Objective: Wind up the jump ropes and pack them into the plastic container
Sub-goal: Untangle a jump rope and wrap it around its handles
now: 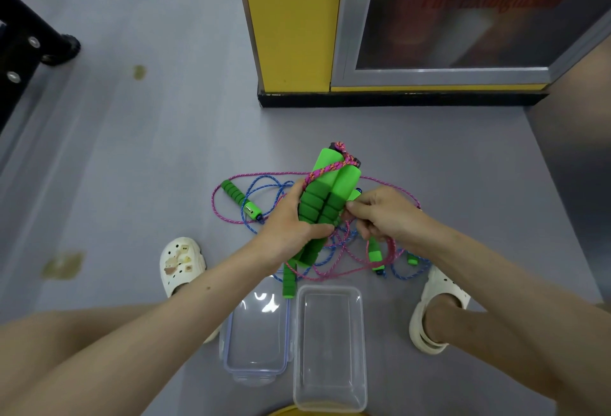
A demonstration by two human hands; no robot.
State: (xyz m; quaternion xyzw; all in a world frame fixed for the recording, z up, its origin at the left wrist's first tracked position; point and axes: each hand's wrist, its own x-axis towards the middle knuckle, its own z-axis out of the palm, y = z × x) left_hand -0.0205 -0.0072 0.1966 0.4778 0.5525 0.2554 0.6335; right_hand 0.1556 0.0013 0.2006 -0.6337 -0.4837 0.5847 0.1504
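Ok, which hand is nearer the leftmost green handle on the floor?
Left. The left hand, gripping the paired handles, is just right of the leftmost handle; the right hand is farther right, beyond the pair, pinching the pink rope.

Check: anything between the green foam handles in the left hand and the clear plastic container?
Nothing visible blocks it. The clear rectangular plastic container sits open, its lid beside it. The left hand grips the paired green foam handles, wrapped by pink braided rope that the right hand pinches.
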